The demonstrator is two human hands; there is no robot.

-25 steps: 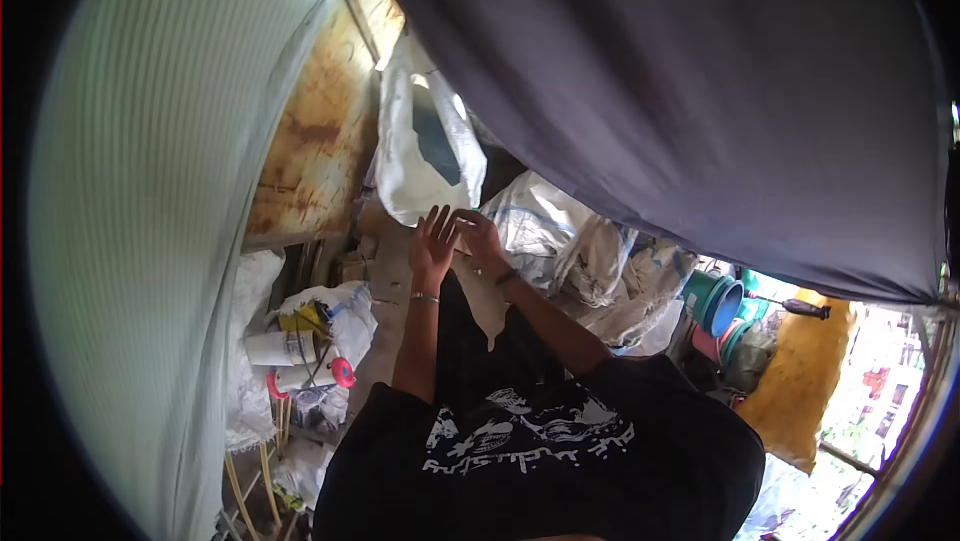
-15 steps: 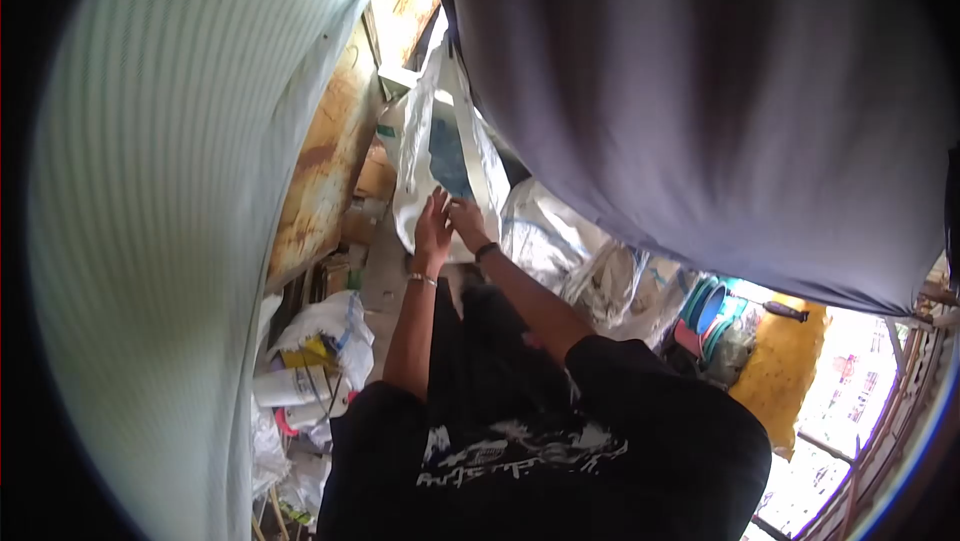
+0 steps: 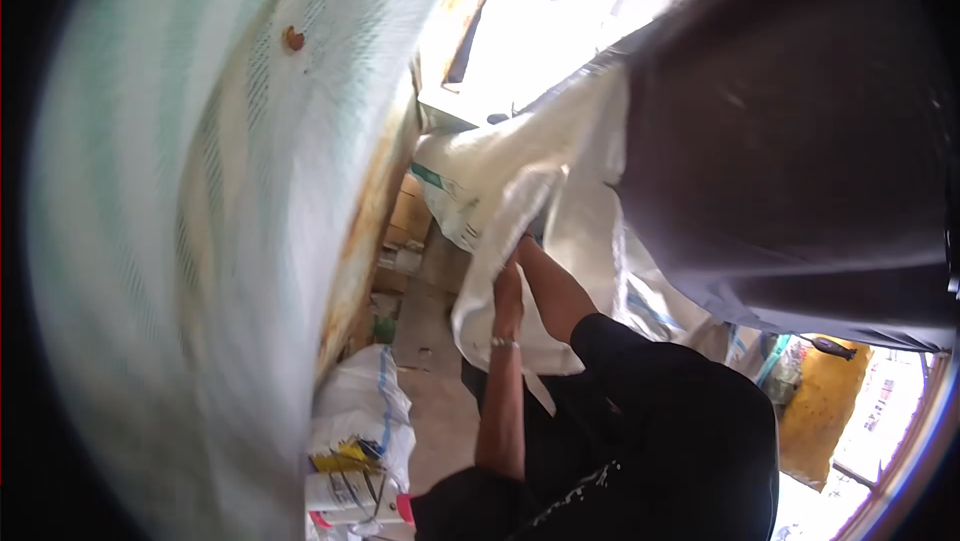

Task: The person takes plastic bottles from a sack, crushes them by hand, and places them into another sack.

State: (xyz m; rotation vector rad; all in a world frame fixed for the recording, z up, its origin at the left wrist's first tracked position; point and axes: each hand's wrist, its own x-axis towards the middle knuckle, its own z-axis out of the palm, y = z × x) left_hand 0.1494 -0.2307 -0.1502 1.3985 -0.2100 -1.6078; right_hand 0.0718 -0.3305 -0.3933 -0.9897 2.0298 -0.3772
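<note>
Reaching up into the mouth of a white sack (image 3: 592,226), both arms close together. Left hand (image 3: 508,291): fingers extended along the line of the forearm, tips running into the sack's shadowed fold; whether they pinch the plastic or merely rest against it, cannot tell. Right hand: out of sight past the wrist, within the same fold; finger state not observable. Right forearm (image 3: 556,283) enters just beside the left fingers and goes deeper, so the right arm is the nearer one to the sack's interior.

Key relation: the sack surrounds the fingers, its opening turned toward the wearer, long axis roughly up and down in view. The bulk rises above the fingertips; a loose rim hangs below them, around the left wrist. A green stripe (image 3: 428,177) marks the part up and left of the fingers.

Farther out: dark sheet (image 3: 780,141) up and right; striped cloth (image 3: 250,241) well left; blue-striped white bag (image 3: 365,396) below left, near bare floor (image 3: 435,421); yellow sack (image 3: 825,406) well apart, lower right.
</note>
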